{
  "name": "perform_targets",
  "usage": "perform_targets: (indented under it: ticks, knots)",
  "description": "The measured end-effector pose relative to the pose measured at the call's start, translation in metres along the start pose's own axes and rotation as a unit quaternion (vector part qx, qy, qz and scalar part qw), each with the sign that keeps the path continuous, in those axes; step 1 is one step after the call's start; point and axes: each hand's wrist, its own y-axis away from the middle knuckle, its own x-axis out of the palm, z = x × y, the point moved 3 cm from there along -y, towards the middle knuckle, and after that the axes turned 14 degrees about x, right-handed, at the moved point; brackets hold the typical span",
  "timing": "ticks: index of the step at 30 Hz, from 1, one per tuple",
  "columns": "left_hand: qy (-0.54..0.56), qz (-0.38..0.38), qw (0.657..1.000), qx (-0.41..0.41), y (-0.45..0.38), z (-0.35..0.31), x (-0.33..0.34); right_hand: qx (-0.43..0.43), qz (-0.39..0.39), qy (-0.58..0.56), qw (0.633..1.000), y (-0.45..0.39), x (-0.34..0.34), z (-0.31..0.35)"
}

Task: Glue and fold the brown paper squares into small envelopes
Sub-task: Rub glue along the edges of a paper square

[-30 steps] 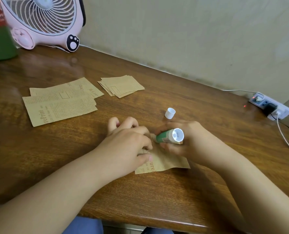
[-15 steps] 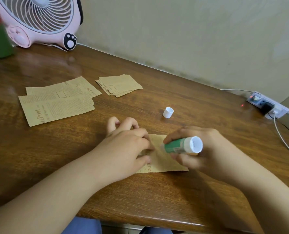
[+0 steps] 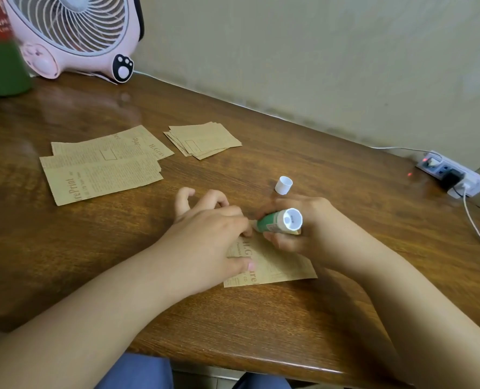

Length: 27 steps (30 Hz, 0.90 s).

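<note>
A brown printed paper square [image 3: 275, 265] lies on the wooden table [image 3: 233, 318] in front of me. My left hand [image 3: 205, 242] presses down on its left part, thumb and fingertips flat on the paper. My right hand [image 3: 309, 228] grips a green glue stick [image 3: 278, 221], its tip down at the paper's far edge close to my left fingers. The glue stick's white cap [image 3: 283, 185] stands on the table just beyond my hands. A small stack of brown squares [image 3: 205, 140] and two larger printed brown sheets [image 3: 101, 169] lie further back on the left.
A pink desk fan [image 3: 73, 35] and a green container [image 3: 0, 68] stand at the back left corner. A white power strip [image 3: 452, 175] with cables sits at the right by the wall. The table's front edge runs just below my forearms.
My right hand has swept the glue stick out to the right along the paper's far edge and then back left toward my left fingers. My left hand stayed pressing the paper.
</note>
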Motion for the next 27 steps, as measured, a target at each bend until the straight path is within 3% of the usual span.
perform_targets:
  ticks: [11,17,21,27]
  knots:
    - [0.032,-0.017,0.999,-0.001,-0.001,0.003,-0.002,-0.033,0.05,0.001,0.998,0.058,0.0,0.006]
    - [0.042,-0.007,0.999,0.011,0.001,0.004,-0.004,-0.018,0.038,-0.053,0.998,0.041,-0.007,0.004]
    - [0.099,0.007,0.995,0.014,0.006,0.009,-0.005,0.012,0.006,-0.157,0.988,0.046,-0.034,0.001]
    - [0.107,-0.024,0.993,0.041,0.009,0.011,-0.006,0.022,-0.014,-0.115,0.993,0.037,-0.027,0.003]
